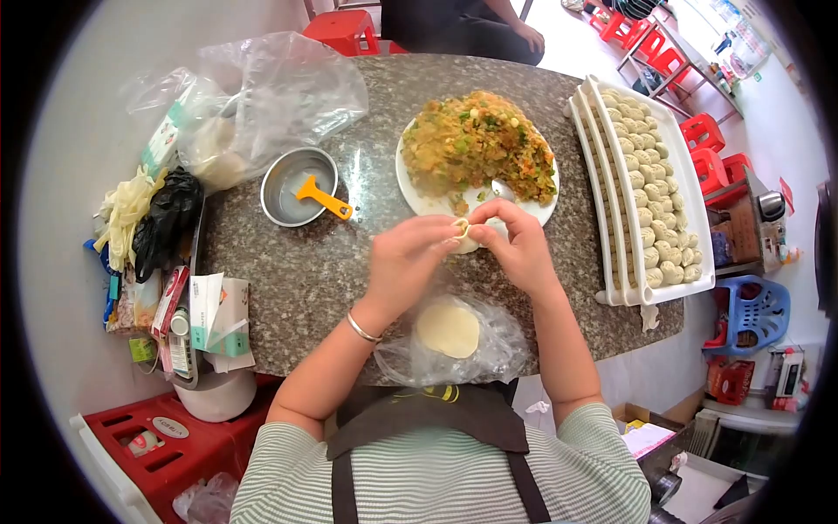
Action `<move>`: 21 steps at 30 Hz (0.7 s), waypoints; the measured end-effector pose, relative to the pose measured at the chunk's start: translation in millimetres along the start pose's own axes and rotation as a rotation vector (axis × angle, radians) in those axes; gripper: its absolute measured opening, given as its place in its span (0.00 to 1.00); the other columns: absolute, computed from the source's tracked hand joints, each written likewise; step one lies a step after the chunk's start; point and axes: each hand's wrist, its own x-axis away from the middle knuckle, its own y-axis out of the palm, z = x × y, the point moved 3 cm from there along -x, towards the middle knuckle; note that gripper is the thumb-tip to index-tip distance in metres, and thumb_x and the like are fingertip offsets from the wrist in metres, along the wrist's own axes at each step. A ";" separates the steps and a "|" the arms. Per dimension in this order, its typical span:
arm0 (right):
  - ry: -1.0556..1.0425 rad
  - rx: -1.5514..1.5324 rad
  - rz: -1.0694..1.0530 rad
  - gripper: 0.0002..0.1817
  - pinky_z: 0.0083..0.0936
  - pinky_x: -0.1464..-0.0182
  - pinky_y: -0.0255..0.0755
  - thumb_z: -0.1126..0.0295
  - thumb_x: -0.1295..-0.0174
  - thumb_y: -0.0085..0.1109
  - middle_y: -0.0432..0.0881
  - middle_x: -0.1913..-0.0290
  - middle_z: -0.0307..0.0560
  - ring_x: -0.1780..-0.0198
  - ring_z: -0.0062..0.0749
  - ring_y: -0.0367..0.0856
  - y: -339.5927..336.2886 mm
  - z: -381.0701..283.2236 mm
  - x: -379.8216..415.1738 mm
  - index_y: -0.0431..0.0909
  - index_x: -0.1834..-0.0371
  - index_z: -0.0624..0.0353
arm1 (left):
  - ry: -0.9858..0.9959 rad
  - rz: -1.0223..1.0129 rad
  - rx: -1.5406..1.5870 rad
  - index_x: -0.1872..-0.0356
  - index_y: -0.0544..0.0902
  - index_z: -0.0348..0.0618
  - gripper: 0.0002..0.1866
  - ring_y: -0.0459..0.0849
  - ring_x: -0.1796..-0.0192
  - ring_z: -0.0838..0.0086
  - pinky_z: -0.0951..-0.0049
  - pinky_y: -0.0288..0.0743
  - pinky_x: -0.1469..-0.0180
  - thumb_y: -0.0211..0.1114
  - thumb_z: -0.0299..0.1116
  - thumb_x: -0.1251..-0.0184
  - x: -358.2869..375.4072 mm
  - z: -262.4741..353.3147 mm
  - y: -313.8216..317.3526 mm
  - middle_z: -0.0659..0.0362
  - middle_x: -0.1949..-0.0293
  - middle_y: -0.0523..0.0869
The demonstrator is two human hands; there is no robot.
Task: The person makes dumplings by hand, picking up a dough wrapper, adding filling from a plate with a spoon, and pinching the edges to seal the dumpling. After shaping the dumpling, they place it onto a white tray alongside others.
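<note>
Between my two hands is a small filled bun (pixel 466 237) of pale dough, its rim gathered up with an opening on top. My left hand (pixel 410 256) holds it from the left, fingers curled round its side. Thumb and forefinger of my right hand (pixel 515 244) pinch the dough edge from the right. Just beyond them stands a white plate (pixel 407 188) heaped with chopped orange and green filling (pixel 480 144), a metal spoon (pixel 501 190) resting in it. Nearer to me, flat dough wrappers (pixel 448 329) lie on a clear plastic bag (pixel 497 354).
Stacked white trays (pixel 703 253) of pleated buns (pixel 650 192) stand at the right. On the left are a metal bowl (pixel 278 205) with an orange-handled tool (pixel 323 197), plastic bags (pixel 297 79), and tissue boxes (pixel 223 314). A seated person (pixel 463 31) is across the table.
</note>
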 end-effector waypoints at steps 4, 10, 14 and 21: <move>-0.043 0.029 -0.015 0.05 0.23 0.51 0.70 0.74 0.37 0.63 0.82 0.62 0.42 0.57 0.26 0.79 2.5 -1.1 2.6 0.81 0.63 0.65 | 0.003 -0.007 0.025 0.57 0.88 0.37 0.09 0.88 0.54 0.70 0.73 0.81 0.50 0.69 0.24 0.39 0.7 0.3 1.0 0.54 0.58 0.90; -0.186 0.140 0.091 0.05 0.29 0.53 0.73 0.75 0.40 0.64 0.83 0.63 0.49 0.60 0.38 0.81 7.1 -3.5 2.3 0.81 0.64 0.64 | -0.169 0.102 0.099 0.55 0.85 0.34 0.10 0.87 0.54 0.74 0.73 0.81 0.51 0.70 0.23 0.38 3.7 -5.6 1.1 0.55 0.59 0.89; -0.134 0.120 0.121 0.04 0.29 0.54 0.73 0.75 0.40 0.64 0.83 0.64 0.49 0.60 0.39 0.81 3.0 0.8 1.6 0.81 0.64 0.64 | -0.123 0.067 0.191 0.57 0.86 0.34 0.10 0.87 0.54 0.73 0.73 0.81 0.50 0.70 0.22 0.39 1.8 -11.1 0.3 0.54 0.57 0.89; -0.152 0.107 0.045 0.05 0.30 0.56 0.73 0.75 0.40 0.64 0.81 0.66 0.49 0.61 0.39 0.81 5.2 -8.0 0.7 0.80 0.65 0.64 | -0.107 -0.002 0.184 0.57 0.85 0.33 0.08 0.85 0.53 0.74 0.77 0.81 0.50 0.68 0.19 0.38 3.8 -0.6 2.7 0.53 0.52 0.86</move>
